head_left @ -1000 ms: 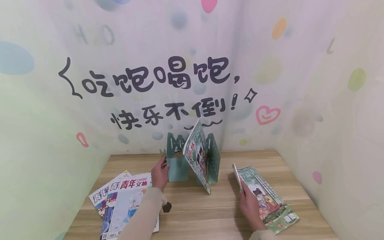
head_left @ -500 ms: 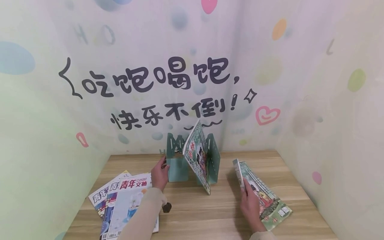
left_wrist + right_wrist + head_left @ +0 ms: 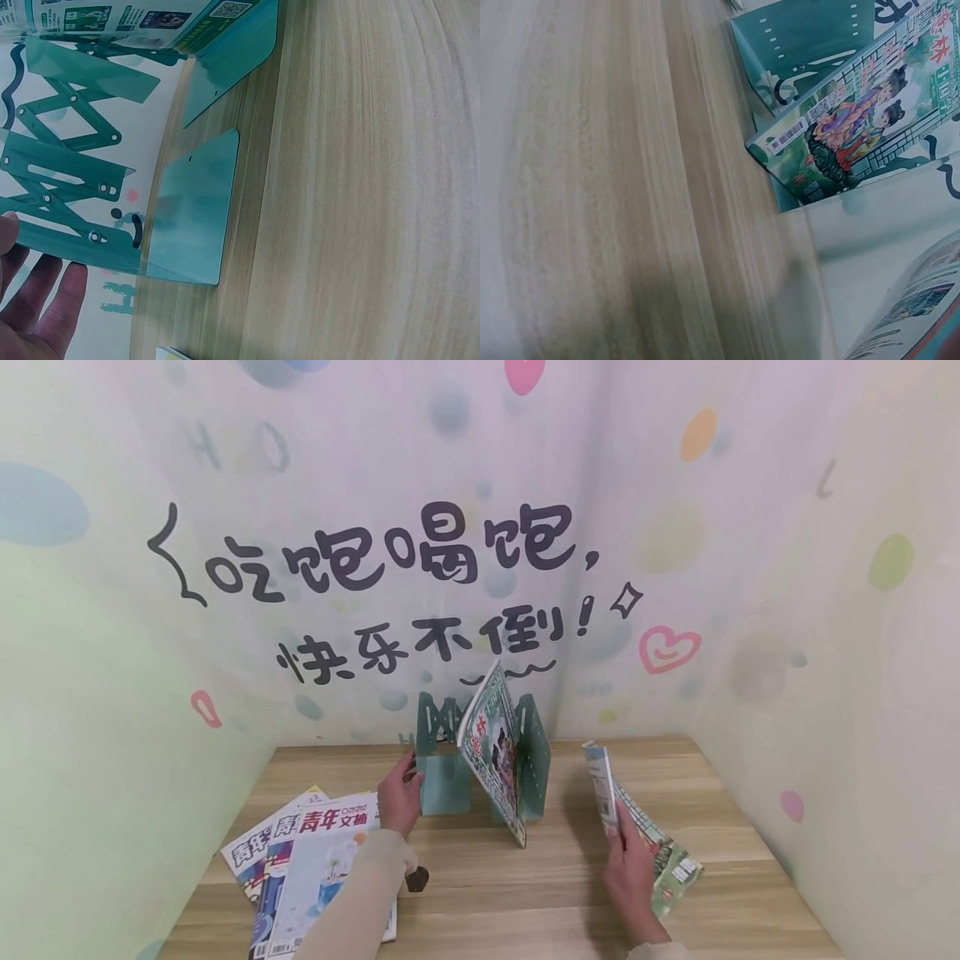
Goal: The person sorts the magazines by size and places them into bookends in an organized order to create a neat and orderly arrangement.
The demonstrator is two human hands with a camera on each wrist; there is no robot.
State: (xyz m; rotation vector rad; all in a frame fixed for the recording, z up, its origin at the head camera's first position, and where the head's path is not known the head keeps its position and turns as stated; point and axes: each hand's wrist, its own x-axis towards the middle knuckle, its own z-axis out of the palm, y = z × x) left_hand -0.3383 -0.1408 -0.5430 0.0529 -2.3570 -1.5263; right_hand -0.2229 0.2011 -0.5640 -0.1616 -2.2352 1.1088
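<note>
My left hand (image 3: 400,797) pinches the left upright of a teal metal bookend (image 3: 446,783); thumb and fingers lie on opposite sides of it in the left wrist view. Crossed expanding bars (image 3: 71,120) link its panels. A green illustrated magazine (image 3: 497,756) stands tilted in the bookend, leaning near the right panel (image 3: 534,760). To the right, my right hand (image 3: 632,872) grips another green magazine (image 3: 678,870) by its edge, turned up nearly edge-on. Its printed pages (image 3: 911,304) show at the lower right of the right wrist view, where the hand is mostly cut off.
Several overlapping magazines (image 3: 330,868) lie at the table's left, partly under my left forearm. The wooden table (image 3: 525,902) meets a printed wall curtain (image 3: 375,468) behind the bookend, with curtains on both sides too. A small dark object (image 3: 417,878) sits by my left wrist.
The magazine in my right hand has turned from cover-up toward edge-on, its far end swinging left and its near corner moving inward. The left hand, bookend and standing magazine have not moved.
</note>
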